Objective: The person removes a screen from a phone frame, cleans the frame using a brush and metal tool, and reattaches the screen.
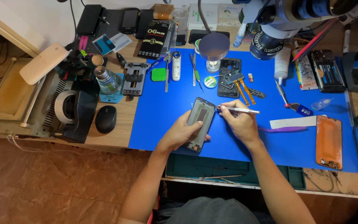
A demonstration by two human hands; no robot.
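Note:
My left hand grips an opened phone frame, dark with a greenish inside, tilted on the blue mat. My right hand pinches a slim metal tool like tweezers. Its tip rests at the frame's upper right edge. Both hands are close together near the middle of the mat.
On the mat lie another dismantled phone with orange flex cables, a screwdriver, a purple pry tool, a white strip and an orange phone panel. A microscope hangs at the back. A mouse, bottle and tape dispenser stand left.

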